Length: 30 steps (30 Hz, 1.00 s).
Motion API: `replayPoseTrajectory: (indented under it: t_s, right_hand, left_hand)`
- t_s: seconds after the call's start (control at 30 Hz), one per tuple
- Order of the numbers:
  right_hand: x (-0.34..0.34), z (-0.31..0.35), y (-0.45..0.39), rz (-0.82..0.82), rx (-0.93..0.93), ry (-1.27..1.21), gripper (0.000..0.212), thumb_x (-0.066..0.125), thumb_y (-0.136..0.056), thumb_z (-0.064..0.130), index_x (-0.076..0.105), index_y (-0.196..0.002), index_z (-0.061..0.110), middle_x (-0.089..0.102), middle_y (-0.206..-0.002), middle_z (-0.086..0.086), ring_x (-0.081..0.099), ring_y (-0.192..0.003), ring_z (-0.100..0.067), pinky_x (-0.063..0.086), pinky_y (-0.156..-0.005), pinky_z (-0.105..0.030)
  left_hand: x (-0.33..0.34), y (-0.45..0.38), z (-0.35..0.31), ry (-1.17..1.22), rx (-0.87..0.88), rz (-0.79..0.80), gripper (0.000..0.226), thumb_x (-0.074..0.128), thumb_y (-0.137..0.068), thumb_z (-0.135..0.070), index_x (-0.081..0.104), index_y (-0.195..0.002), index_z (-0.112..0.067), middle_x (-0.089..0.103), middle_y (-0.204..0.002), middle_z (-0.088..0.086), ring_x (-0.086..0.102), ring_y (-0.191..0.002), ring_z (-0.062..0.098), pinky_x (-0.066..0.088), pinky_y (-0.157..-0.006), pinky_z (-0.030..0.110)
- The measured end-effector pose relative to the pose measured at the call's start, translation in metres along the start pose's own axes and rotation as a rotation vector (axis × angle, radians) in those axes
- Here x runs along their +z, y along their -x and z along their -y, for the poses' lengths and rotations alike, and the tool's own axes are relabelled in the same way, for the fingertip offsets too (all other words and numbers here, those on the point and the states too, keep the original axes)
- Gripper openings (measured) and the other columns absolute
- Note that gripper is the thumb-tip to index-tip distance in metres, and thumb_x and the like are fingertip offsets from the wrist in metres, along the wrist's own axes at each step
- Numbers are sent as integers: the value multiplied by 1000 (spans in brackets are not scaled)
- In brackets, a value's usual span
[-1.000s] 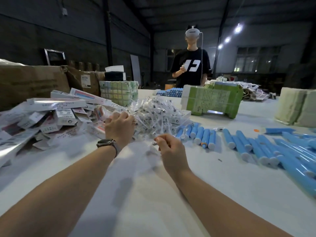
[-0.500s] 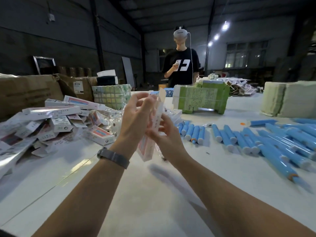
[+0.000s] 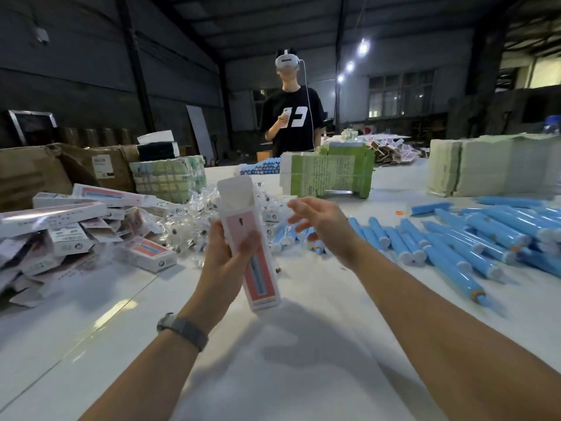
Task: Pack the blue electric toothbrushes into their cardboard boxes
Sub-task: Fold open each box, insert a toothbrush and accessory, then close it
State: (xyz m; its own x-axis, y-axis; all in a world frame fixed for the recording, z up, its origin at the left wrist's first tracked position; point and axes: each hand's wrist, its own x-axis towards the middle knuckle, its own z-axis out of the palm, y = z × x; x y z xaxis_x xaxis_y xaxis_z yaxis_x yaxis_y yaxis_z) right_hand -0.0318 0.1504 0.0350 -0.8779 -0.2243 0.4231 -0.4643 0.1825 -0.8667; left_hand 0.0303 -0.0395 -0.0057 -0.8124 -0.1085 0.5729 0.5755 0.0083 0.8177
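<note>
Left hand (image 3: 226, 259) grasps the open box (image 3: 247, 238); right hand (image 3: 321, 221) hangs released near toothbrushes (image 3: 455, 247). A loose grip could drop the box.

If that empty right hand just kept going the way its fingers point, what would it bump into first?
Probably the upright box held in the left hand. The right hand is open, its fingers pointing left toward the box's open top, though depth is hard to judge; they might pass behind it.
</note>
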Motion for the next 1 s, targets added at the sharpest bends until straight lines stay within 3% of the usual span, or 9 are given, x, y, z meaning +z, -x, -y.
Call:
replayPoseTrajectory:
  t_s: [0.07,0.17,0.33,0.5,0.6,0.67,0.77,0.87,1.0]
  right_hand:
    - [-28,-17,-7,-310,138,452,28,61,-91,40,67,-113,22,69,-109,-2,62,-99,-20,49,-81,-33]
    - [-66,-49,1,-238,449,1077,30,54,-90,34,59,-119,26,57,-121,-4,51,-112,-28,39,-77,-32]
    - [-79,-69,5,-199,524,1214,22,55,-91,41,52,-95,19,57,-96,-3,54,-90,-26,42,-69,-33]
    - [-74,-61,-1,-264,541,952,26,66,-82,29,55,-102,16,53,-85,-5,56,-84,-27,45,-64,-32]
    - [-72,-38,-7,-364,528,611,45,71,-81,29,50,-118,16,59,-102,-9,61,-89,-29,50,-69,-35]
    - [-61,-12,-10,-418,400,262,55,70,-85,24,42,-131,14,61,-104,-9,62,-73,-23,48,-55,-30]
    - [-34,36,-6,-299,136,-210,44,64,-89,13,42,-126,7,66,-90,-10,60,-50,-10,41,-42,-21]
    - [-5,74,4,-150,-67,-308,28,64,-89,13,51,-113,13,68,-83,-4,59,-53,-6,43,-46,-20]
    - [20,91,16,-52,-126,-300,37,69,-88,14,48,-118,15,62,-78,0,55,-51,-1,42,-45,-15]
  left_hand:
    - [6,2,1,-84,56,-9,23,62,-94,-24,46,-110,-27,63,-93,-2,66,-85,10,59,-74,31]
    - [13,2,2,-185,33,-47,22,62,-96,-12,47,-104,-25,64,-83,-15,65,-76,5,57,-70,30]
    - [12,3,2,-195,9,-47,27,73,-87,-14,52,-99,-25,70,-81,-19,69,-72,2,54,-58,17]
    - [12,3,-1,-219,-6,-62,24,75,-85,-20,56,-98,-25,70,-81,-19,69,-72,3,54,-59,17]
    - [13,1,2,-289,-6,-86,22,74,-87,-21,56,-98,-28,67,-80,-23,67,-70,0,53,-57,17]
    - [12,1,2,-321,1,-119,23,76,-85,-25,57,-96,-31,68,-80,-24,67,-69,0,52,-56,16]
    - [9,1,2,-330,1,-162,27,80,-81,-29,56,-94,-34,70,-83,-20,69,-72,4,54,-57,19]
    - [9,3,2,-346,29,-166,28,81,-81,-29,56,-92,-36,69,-83,-20,69,-71,5,55,-57,20]
    - [10,3,3,-366,36,-191,28,81,-79,-32,56,-90,-32,68,-81,-13,68,-71,13,59,-62,33]
